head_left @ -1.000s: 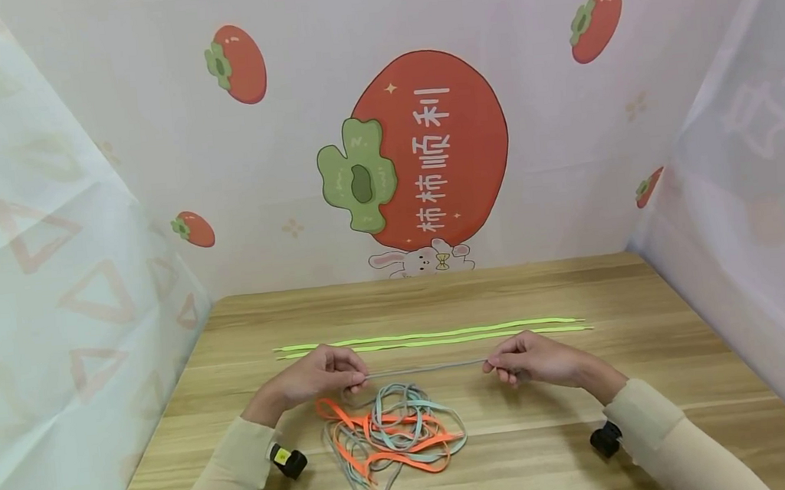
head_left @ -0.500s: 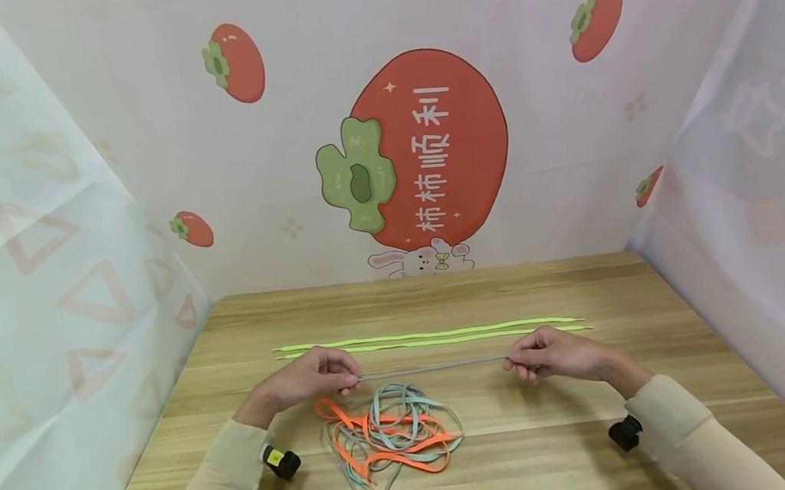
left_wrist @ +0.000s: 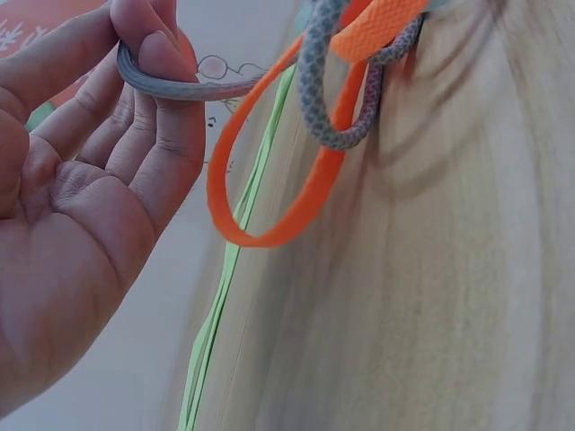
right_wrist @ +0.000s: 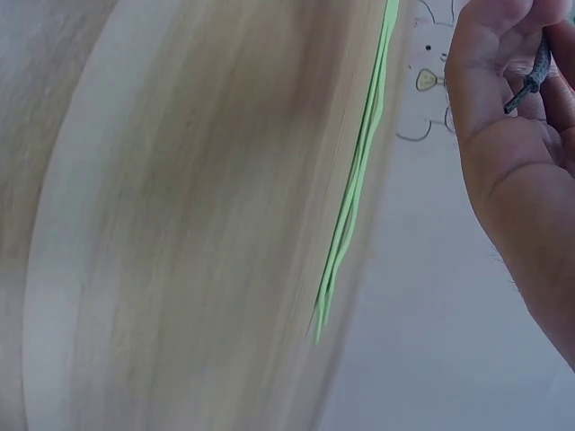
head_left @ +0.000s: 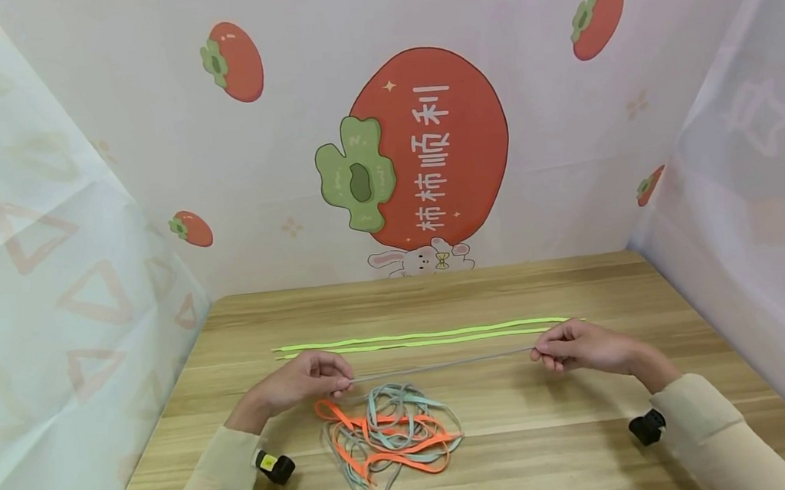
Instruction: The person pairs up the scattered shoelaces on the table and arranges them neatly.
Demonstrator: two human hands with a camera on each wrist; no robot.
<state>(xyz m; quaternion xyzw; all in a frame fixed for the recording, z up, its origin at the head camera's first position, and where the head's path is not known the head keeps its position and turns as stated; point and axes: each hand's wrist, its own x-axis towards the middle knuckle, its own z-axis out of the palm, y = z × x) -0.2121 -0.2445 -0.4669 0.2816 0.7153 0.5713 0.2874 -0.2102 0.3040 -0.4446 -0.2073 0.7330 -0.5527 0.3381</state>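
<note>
A grey shoelace (head_left: 443, 364) is stretched between my two hands, just in front of the green laces. My left hand (head_left: 309, 376) pinches it between thumb and fingertips; in the left wrist view the grey cord (left_wrist: 193, 90) bends round the fingertips. My right hand (head_left: 580, 347) pinches the other end, and in the right wrist view its dark knotted tip (right_wrist: 530, 83) pokes into the palm. Below the left hand lies a tangled pile: a flat orange lace (head_left: 409, 457), a pale blue lace (head_left: 440, 404) and more grey cord (head_left: 343, 453).
Two lime-green laces (head_left: 427, 334) lie straight and parallel across the wooden table (head_left: 555, 463), behind the hands. The right hand overlaps their right end in the head view. A printed sheet (head_left: 276, 169) walls the back, with white sheets at both sides.
My right hand has moved right and slightly back, and my left hand a little left, so a longer stretch of grey lace spans between them. The pile has barely moved.
</note>
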